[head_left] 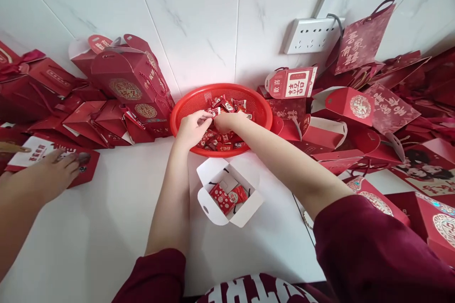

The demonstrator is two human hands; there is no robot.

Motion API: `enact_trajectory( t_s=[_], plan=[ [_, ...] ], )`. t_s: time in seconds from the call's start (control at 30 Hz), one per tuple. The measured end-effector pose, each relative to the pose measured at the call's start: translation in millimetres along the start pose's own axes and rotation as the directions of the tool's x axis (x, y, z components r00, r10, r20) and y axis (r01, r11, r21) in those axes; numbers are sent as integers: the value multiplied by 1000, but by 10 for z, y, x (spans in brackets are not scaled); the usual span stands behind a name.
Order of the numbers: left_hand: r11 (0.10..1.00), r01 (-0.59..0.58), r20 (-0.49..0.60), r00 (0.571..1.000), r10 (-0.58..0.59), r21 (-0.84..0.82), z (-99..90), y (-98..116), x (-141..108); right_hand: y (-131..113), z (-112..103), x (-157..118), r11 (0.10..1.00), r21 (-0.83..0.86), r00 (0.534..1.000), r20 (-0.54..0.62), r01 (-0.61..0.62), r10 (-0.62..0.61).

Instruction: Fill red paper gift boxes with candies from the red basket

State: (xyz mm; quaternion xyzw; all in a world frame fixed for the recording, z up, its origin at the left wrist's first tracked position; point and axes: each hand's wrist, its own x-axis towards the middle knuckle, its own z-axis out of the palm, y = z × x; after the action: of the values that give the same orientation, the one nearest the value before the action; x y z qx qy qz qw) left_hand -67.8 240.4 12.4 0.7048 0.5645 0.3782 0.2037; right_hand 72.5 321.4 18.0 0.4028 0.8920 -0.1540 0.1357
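Wrapped red candies (pixel 223 138) lie in a red oval plastic basket (pixel 185 139) by the wall. Over the left part of the basket is my left hand (pixel 194 128), its fingers bent together near the other hand; anything between them is too small to name. My right hand (pixel 226 121) reaches down among the candies, its fingertips hidden. In front of the basket stands an open box (pixel 250 208), white inside, with its flaps spread. Inside it lie a red dotted packet (pixel 221 198) and another red packet (pixel 241 194).
Red gift boxes (pixel 121 75) crowd the left back, and more boxes (pixel 350 106) fill the right. At the far left another person's hand (pixel 53 175) rests on a red and white box. A power strip (pixel 309 36) is on the wall.
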Motion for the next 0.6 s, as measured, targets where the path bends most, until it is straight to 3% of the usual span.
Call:
enact_trajectory(
  t_s=[0.17,0.4,0.5,0.6],
  plan=[
    [989,-21,-81,997,9,-143,9,-30,46,12,123,200,1000,-7,995,99,18,-17],
    [984,8,-92,995,-25,-179,-19,-51,70,-18,104,161,1000,-6,997,76,0,0],
    [989,-13,-88,996,0,-147,-17,-31,80,-42,-13,-43,1000,13,999,-28,-18,19],
    [995,-48,-138,990,35,-88,-3,-22,92,-46,-108,-504,999,48,972,-232,-11,22]
  ],
)
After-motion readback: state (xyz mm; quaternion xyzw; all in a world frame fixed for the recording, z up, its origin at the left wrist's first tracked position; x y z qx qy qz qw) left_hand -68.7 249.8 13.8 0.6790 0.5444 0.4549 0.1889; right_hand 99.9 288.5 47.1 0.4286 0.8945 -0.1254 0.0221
